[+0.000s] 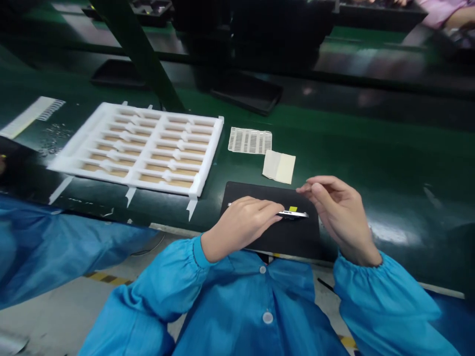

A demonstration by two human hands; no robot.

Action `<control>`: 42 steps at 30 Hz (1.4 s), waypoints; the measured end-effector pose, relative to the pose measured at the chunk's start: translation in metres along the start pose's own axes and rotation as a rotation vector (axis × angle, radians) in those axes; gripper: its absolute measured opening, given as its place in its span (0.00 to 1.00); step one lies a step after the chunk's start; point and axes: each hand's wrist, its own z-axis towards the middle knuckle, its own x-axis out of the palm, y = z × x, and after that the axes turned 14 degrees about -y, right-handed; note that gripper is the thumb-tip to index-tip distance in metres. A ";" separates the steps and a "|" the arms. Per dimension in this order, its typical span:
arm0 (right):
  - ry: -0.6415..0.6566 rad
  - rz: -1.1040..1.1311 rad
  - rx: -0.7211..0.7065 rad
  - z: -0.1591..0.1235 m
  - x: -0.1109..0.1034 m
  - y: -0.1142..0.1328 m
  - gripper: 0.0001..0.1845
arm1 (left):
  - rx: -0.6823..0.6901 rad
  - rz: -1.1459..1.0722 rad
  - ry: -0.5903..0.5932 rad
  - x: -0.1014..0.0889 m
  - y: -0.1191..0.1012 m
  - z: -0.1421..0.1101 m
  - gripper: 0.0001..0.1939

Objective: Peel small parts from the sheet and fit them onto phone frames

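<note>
My left hand (247,220) is closed around a thin, flat, silver-edged device (295,214), held nearly edge-on just over a black mat (274,241). The fingers cover much of the device, so its exact kind does not show. A small yellow tab (293,208) stands up along its far edge. To the right, my right hand (336,210) is raised with thumb and fingertips pinched together, apart from the device. Whatever the pinch may hold is too small to tell. Beyond the mat lie a folded cream paper (285,168) and a sheet of printed labels (249,141).
A white foam tray (132,170) with slotted compartments stands on the green bench (389,163) at left. Black trays (247,91) lie farther back. A green post (144,54) rises behind the foam tray. A blue sleeve (67,247) of another person is at left.
</note>
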 end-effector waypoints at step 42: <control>-0.202 -0.212 -0.356 -0.044 0.027 -0.017 0.05 | -0.192 -0.091 -0.305 0.016 -0.007 0.004 0.08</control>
